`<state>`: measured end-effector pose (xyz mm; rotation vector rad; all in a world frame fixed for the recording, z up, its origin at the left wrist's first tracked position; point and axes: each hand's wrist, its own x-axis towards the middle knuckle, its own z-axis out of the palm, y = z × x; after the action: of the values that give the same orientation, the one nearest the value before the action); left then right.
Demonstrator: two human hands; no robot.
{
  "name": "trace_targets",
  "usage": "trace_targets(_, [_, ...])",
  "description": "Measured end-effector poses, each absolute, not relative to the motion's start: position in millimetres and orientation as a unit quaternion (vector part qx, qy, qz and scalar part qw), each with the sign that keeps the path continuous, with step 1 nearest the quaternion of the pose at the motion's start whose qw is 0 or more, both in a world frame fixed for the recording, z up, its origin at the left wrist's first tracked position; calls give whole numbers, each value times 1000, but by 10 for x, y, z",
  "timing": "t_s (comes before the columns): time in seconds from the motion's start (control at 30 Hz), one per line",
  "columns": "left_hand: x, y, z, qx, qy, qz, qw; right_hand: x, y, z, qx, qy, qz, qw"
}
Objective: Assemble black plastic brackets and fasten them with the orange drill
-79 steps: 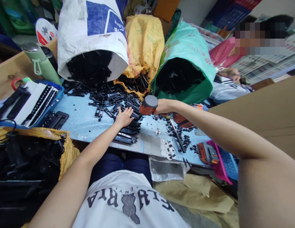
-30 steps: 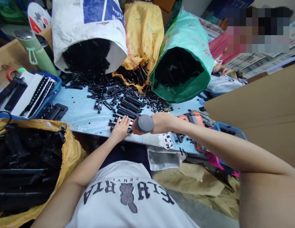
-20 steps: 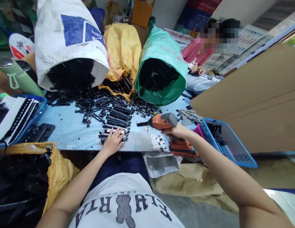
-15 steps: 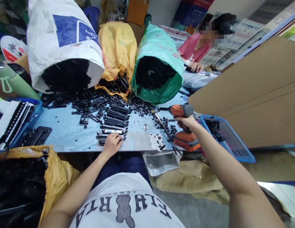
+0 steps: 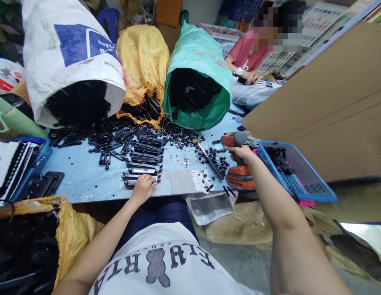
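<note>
My left hand (image 5: 143, 188) rests at the near edge of the blue table (image 5: 86, 176), fingers curled onto the nearest black plastic strip (image 5: 141, 179) of a stacked row (image 5: 145, 157). My right hand (image 5: 242, 153) grips the handle of an orange cordless drill (image 5: 236, 157), which stands on the table's right end with its bit pointing left. A long metal rod (image 5: 208, 159) lies among small black parts just left of the drill. White round discs (image 5: 200, 181) lie near the front edge.
White (image 5: 70, 65), yellow (image 5: 141, 65) and green (image 5: 196, 86) sacks spill black parts at the back. A blue basket (image 5: 297, 176) sits right of the drill, cardboard (image 5: 325, 98) behind it. Another person in pink (image 5: 248, 57) sits at the far side. A yellow sack (image 5: 30, 241) is at my left.
My right hand carried the drill from beside my left hand over to the table's right end and set it down upright. My left hand stayed on the near strips.
</note>
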<state>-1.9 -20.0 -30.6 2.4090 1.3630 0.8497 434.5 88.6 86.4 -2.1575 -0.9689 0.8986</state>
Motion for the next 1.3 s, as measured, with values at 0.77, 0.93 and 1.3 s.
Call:
trace_targets(0.77, [-462, -278, -154, 834, 515, 197, 22, 4157, 456, 1078, -847, -506, 12, 162])
trace_targets(0.93, [-648, -309, -38, 836, 499, 201, 108, 3236, 99, 1076, -757, -584, 47, 289])
trace_targets(1.3, [-630, -156, 621, 777, 505, 320, 195, 1767, 454, 575, -508, -639, 400, 417])
